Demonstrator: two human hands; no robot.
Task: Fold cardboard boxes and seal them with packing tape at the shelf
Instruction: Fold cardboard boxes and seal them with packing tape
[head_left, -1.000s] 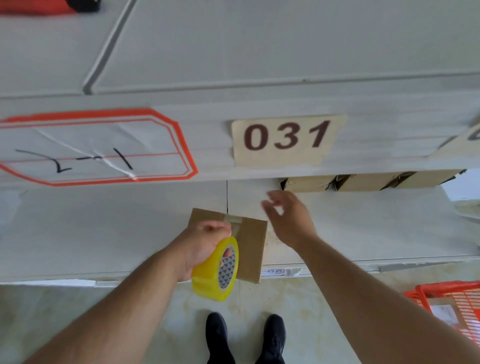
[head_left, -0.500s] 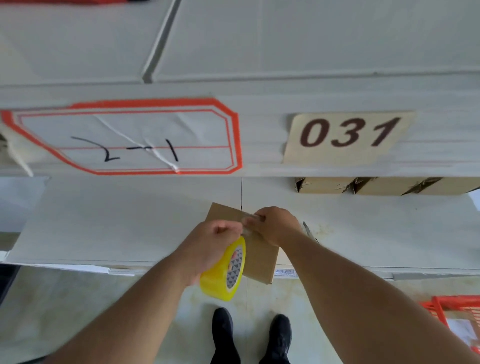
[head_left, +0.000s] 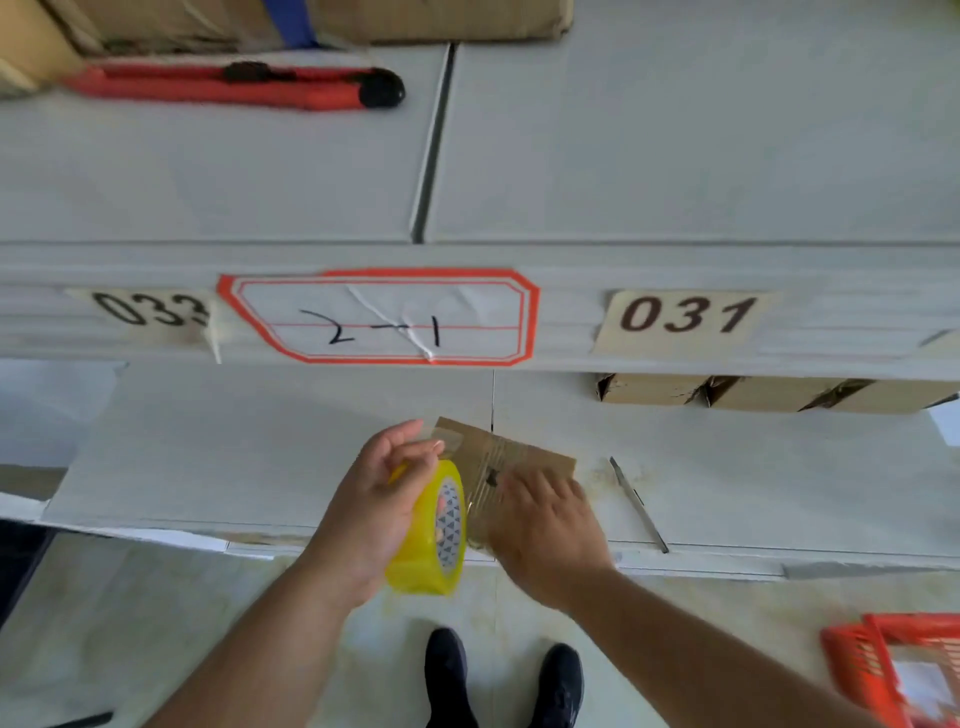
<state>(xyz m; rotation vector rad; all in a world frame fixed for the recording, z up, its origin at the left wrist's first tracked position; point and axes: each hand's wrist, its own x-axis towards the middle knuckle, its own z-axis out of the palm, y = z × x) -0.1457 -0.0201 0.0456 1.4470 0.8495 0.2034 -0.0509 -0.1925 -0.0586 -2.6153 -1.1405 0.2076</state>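
your left hand (head_left: 374, 499) grips the yellow tape roll (head_left: 431, 530), fingers curled round it, at about 6 o'clock in the view, just off the front edge of the lower shelf (head_left: 260, 457). a strip of clear tape runs from the roll across the small cardboard box (head_left: 519, 457), which lies on that shelf at 5 o'clock from the red-bordered label (head_left: 379, 317). your right hand (head_left: 545, 525) lies flat on the box with its fingers spread, pressing the tape down. at 3 o'clock from the box, a thin blade (head_left: 638, 504) lies on the shelf. more boxes (head_left: 727, 392) sit further back at 2 o'clock. a red box cutter (head_left: 234, 85) rests on the upper shelf at 11 o'clock. an orange basket (head_left: 893, 670) sits at 4 o'clock on the floor.
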